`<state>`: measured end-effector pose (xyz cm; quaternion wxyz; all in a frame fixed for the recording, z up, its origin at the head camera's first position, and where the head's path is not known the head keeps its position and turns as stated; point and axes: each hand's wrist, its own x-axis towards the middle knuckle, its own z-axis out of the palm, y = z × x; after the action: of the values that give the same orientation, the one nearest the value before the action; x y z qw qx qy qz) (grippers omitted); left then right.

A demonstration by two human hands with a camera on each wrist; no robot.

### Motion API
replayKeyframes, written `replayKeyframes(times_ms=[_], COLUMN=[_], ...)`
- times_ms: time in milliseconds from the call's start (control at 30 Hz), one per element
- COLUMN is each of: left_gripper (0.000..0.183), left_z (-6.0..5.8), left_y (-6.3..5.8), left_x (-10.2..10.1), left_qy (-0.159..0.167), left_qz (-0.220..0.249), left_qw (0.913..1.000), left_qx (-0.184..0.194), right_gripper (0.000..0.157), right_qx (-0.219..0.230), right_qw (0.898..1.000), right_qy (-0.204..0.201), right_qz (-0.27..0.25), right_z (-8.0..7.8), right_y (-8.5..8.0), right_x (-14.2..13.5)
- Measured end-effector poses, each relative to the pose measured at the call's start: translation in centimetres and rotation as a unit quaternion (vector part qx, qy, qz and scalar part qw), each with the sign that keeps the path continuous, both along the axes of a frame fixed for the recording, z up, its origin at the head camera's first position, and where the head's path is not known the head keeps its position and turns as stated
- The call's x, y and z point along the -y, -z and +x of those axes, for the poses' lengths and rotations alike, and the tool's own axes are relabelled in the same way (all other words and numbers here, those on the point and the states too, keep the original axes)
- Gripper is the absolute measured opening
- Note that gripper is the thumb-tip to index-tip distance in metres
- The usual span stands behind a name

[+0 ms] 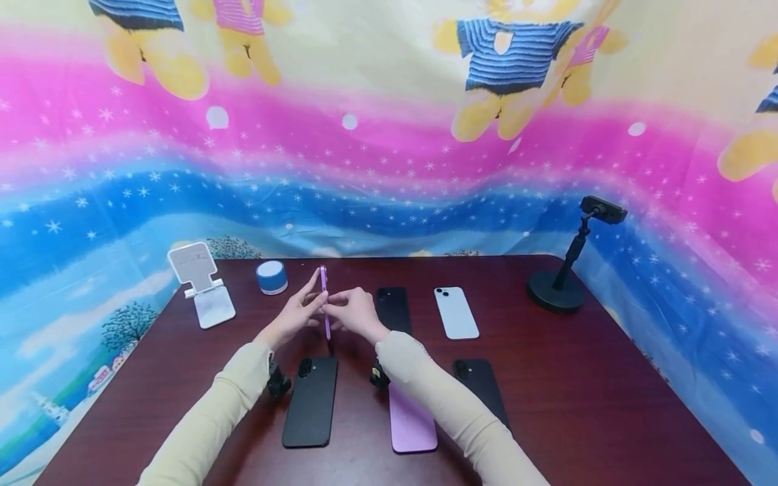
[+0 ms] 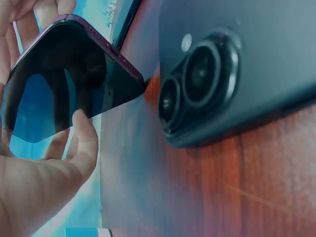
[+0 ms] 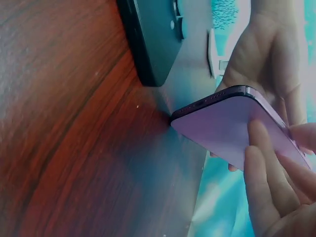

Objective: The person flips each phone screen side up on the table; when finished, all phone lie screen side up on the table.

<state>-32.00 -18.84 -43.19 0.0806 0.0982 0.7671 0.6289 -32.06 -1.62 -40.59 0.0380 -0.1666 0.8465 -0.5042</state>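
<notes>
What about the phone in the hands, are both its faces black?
No, the held phone shows a purple face in the right wrist view.

The held smartphone has a lilac back; the tabletop is reddish-brown, wood-grained; the backdrop cloth carries white snowflakes on pink and blue bands, with printed yellow bears in striped shirts.
</notes>
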Motion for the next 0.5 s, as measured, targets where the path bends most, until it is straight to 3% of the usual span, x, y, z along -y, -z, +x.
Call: replayKeyframes(times_ms=[200, 333, 500], left_gripper=[0.065, 0.064, 0.05], left_z=[0.1, 0.2, 0.2], left_y=[0.8, 1.3, 2.0], left_x=[0.6, 1.2, 1.9], left_qy=[-0.041, -0.074, -0.116], left_qz=[0.016, 0.016, 0.015], left_qw=[0.9986, 0.9961, 0.9925], left_qx=[-0.03, -0.046, -0.037], right_gripper=[0.026, 0.028, 0.032], right_qx=[-0.05, -0.016, 0.008], right_qw=[0.998, 0.999, 1.0], right_qy=[0.031, 0.03, 0.017], right_qz=[0.035, 0.016, 0.025], right_z=[-0.2, -0.3, -0.4], right_y=[0.4, 0.6, 0.5], right_x=[-0.1, -0.4, -0.5])
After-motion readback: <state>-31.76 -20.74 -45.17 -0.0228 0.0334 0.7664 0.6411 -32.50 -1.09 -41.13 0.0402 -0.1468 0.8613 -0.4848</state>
